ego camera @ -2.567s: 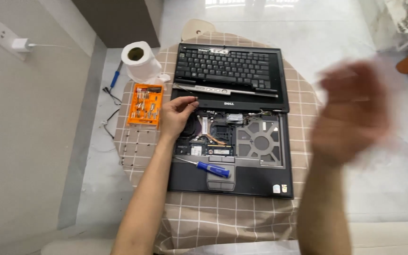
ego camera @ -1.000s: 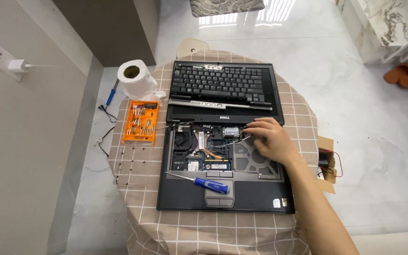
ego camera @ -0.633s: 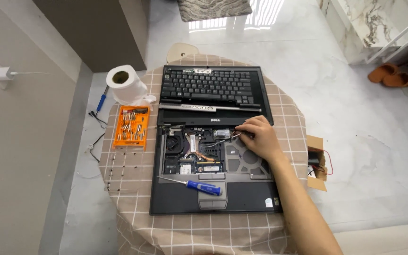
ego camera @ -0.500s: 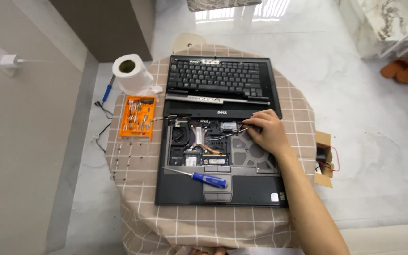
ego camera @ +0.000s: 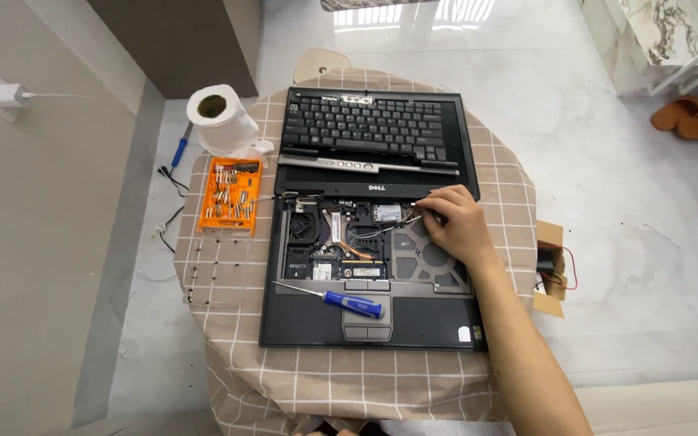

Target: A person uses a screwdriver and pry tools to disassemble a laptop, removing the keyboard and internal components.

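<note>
Fingertips of right hand (ego camera: 456, 226) pinch, I think, thin cable (ego camera: 389, 229) inside laptop (ego camera: 369, 323); screwdriver (ego camera: 353, 303) lower left; next needs gentle pull.

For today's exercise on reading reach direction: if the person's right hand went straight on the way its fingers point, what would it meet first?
The right hand points left across the opened laptop; it would probably first meet the small silver component by its fingertips, though depth is unclear.

right arm: bare forearm reaches up from the lower right, wrist straight.
right hand (ego camera: 456, 224): palm down, fingers curled, fingertips pinched together at upper left.
left hand: out of view.
</note>
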